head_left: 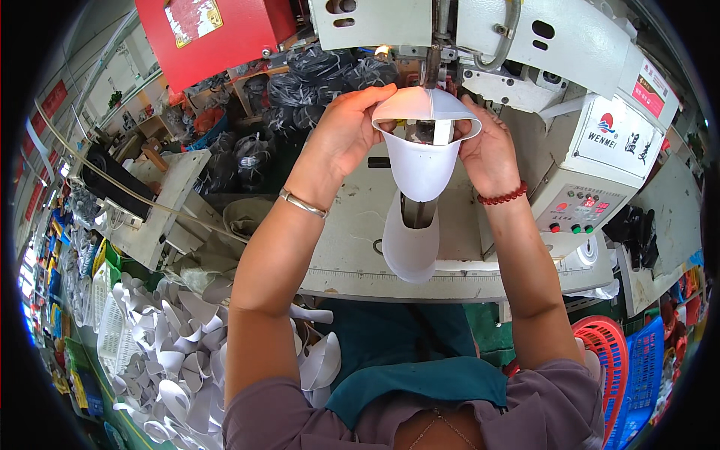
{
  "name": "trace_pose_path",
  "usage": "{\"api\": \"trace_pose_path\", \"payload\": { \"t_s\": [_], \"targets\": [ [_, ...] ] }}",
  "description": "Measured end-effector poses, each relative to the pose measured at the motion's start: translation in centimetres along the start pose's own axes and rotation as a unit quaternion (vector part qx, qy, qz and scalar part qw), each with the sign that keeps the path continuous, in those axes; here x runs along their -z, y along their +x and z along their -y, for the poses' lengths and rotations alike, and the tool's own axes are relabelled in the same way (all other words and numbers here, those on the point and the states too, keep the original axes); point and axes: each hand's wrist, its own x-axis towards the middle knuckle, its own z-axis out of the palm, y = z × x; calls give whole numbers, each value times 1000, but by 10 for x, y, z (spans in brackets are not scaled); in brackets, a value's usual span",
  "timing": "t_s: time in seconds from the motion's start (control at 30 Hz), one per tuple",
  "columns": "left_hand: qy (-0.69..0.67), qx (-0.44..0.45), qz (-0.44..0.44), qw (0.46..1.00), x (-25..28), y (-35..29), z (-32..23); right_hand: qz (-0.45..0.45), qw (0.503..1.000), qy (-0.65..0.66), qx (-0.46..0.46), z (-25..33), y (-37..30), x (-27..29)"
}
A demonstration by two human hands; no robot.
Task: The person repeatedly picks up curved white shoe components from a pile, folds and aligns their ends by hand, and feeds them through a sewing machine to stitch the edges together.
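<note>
White curved piece [424, 146] held up under machine head [435, 30], over post [417, 210]. Left hand [346, 131] and right hand [487, 154] each pinch its top rim. Pale worktop [352, 247] lies below; white pieces [172, 352] heaped at lower left.

Both forearms reach up and forward, left hand [346, 127] and right hand [487, 150] raised (fingers curled in grip)

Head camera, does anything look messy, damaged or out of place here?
Mostly orderly. The left hand and right hand hold a curved white piece at the machine. Only the loose heap of white pieces at lower left looks untidy.
</note>
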Motion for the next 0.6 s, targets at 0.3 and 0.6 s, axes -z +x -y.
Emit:
{"api": "trace_pose_path", "payload": {
  "t_s": [0.3, 0.6],
  "targets": [
    [-37, 12, 27, 999, 11, 5, 10, -56, 998, -5, 3, -7, -5, -2],
    [-62, 56, 20, 996, 17, 6, 28, -63, 997, -50, -18, -24, -5, 17]
  ]
}}
